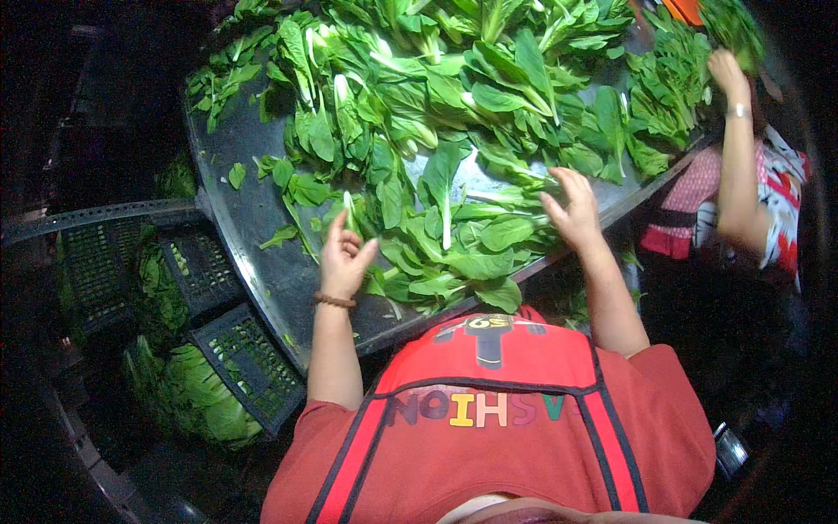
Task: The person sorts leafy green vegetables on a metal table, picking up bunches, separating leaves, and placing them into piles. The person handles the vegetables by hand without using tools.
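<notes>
A heap of leafy greens with pale stems (497, 96) covers much of the dark metal table (231, 175). At the heap's near left edge is my left hand (347, 255), a brown bracelet on its wrist. Its index finger stretches toward a leaf with a white stem, the other fingers curl a little, and the thumb stands apart. My right hand (574, 211) hovers at the near right side of the greens, fingers spread and nothing in them. Between my hands lies a loose bunch of greens (454, 253), with one long-stemmed leaf (445, 188) on top.
Black plastic crates (249, 367) stand low at the left, beside large heads of leafy vegetable (205, 393). A co-worker's arm (740, 166) reaches over greens at the right end of the table. Something orange (685, 10) shows at the far right. The table's near edge runs before my apron.
</notes>
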The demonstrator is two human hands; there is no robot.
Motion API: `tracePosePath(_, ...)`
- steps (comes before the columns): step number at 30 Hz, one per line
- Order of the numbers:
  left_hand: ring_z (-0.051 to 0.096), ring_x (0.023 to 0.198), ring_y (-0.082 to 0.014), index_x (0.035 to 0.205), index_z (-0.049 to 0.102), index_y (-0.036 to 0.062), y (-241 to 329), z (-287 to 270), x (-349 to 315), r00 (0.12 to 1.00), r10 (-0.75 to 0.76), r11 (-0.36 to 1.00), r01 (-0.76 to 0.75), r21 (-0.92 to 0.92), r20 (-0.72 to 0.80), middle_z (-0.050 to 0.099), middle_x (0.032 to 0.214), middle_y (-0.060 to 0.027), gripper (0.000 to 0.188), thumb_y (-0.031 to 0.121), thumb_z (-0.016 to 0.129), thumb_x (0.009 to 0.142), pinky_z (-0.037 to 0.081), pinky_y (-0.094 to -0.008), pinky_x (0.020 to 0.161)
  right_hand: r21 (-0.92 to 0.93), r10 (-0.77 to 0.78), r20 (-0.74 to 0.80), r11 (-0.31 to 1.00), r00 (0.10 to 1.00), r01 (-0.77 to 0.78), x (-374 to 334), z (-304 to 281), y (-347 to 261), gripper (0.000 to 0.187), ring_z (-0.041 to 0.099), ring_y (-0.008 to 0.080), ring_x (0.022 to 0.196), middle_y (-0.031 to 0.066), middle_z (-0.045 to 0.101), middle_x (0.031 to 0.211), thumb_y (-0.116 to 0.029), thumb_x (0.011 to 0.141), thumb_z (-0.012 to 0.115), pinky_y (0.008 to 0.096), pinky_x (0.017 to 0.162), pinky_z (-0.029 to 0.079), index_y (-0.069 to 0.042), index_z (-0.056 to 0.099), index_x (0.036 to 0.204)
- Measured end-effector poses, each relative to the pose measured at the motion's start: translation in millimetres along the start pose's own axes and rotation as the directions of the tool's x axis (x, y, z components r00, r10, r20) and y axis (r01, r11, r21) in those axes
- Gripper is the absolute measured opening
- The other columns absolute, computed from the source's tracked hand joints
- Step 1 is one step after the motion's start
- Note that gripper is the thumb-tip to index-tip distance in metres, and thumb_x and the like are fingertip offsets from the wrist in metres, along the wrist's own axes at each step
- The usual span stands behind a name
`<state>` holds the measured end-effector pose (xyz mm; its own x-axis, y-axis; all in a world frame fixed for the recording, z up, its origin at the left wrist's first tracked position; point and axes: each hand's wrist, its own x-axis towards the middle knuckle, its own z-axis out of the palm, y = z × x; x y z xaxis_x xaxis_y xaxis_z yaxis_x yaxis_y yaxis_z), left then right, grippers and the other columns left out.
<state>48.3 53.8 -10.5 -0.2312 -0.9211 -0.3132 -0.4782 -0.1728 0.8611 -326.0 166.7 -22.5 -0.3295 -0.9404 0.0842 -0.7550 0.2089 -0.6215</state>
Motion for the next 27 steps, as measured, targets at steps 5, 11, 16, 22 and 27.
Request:
tracePosePath(5,0.045,0.104,-0.0316,0.069,0.064,0.0077,-0.2,20.3,-1.3,0.944,0.330,0.723,-0.239,0.649,-0.020,0.052,0.106,-0.0141,0.007,0.013,0.068,0.066,0.039,-0.0384,0.086,-0.003,0.053,0.205,0.999,0.977,-0.054,-6.9,27.5,-16.1,0.072,0.042,0.0336,0.113,0.0182,0.047,0.120,-0.040,0.069,0.067,0.0417,0.095,0.033,-0.004,0.041,0.125)
tracePosePath(11,0.046,0.106,-0.0336,0.097,0.053,0.0006,-12.8,20.5,-13.5,0.904,0.331,0.880,-0.192,0.435,-0.270,0.049,0.112,-0.0178,0.034,0.011,0.068,0.069,0.036,-0.0397,0.092,-0.045,-0.027,0.447,0.998,0.894,0.053,-49.3,21.5,-68.6,0.100,0.030,0.0383,0.123,0.0185,0.036,0.130,-0.051,0.057,0.073,0.0494,0.101,0.025,-0.009,0.026,0.135)
tracePosePath(16,0.040,0.114,-0.0337,0.113,0.046,0.0019,-14.4,12.2,27.5,0.878,0.283,0.822,-0.016,0.569,-0.385,0.042,0.122,-0.0176,0.055,0.011,0.071,0.065,0.032,-0.0404,0.098,-0.177,-0.104,0.492,0.960,0.864,0.217,-52.7,51.4,-91.1,0.093,0.027,0.0401,0.123,0.0177,0.031,0.134,-0.037,0.055,0.076,0.0525,0.096,0.028,-0.018,0.030,0.134)
tracePosePath(22,0.039,0.114,-0.0331,0.109,0.051,0.0017,-5.7,-8.7,22.0,0.799,0.436,0.698,-0.009,0.716,-0.415,0.043,0.123,-0.0152,0.039,0.014,0.062,0.074,0.031,-0.0430,0.096,-0.112,-0.172,0.351,0.968,0.920,0.224,-30.8,53.9,-55.2,0.072,0.047,0.0287,0.104,0.0120,0.050,0.111,-0.017,0.059,0.073,0.0394,0.082,0.041,-0.015,0.043,0.125)
tracePosePath(27,0.036,0.116,-0.0317,0.097,0.060,0.0018,-25.1,-3.6,43.0,0.909,0.236,0.688,0.095,0.720,-0.345,0.047,0.120,-0.0137,0.041,0.028,0.070,0.068,0.032,-0.0416,0.096,-0.218,0.022,0.267,0.975,0.963,0.038,-14.7,18.4,-33.9,0.074,0.042,0.0303,0.112,0.0133,0.046,0.119,-0.015,0.060,0.072,0.0420,0.094,0.034,-0.014,0.040,0.127)
